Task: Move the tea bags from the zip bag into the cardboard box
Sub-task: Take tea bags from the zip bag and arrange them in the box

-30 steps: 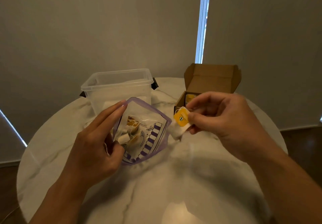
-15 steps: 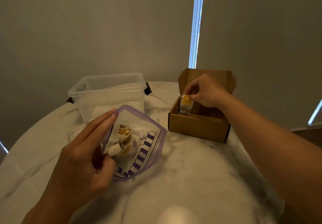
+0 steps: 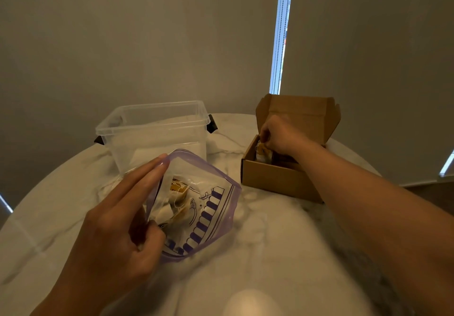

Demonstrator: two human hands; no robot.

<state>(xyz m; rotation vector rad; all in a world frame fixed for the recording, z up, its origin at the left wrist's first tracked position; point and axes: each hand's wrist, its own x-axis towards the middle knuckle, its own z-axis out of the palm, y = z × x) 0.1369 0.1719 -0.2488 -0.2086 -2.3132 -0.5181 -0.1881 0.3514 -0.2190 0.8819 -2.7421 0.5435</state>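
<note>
- Your right hand (image 3: 277,135) has sunk lower into the cardboard box (image 3: 275,180) since half a second ago, taking the tea bag (image 3: 262,154) down to its near-left corner. The fingers curl on its top and have not yet let go.
- Your left hand (image 3: 118,229) has stayed put, thumb and fingers pinching the mouth of the zip bag (image 3: 208,217) and propping it open on the table (image 3: 270,254).
- More tea bags (image 3: 175,201) lie tangled inside the zip bag, left of the box and nearer you. Its mouth opens up and away, towards the plastic tub (image 3: 152,129), so the right hand must cross back leftward.
</note>
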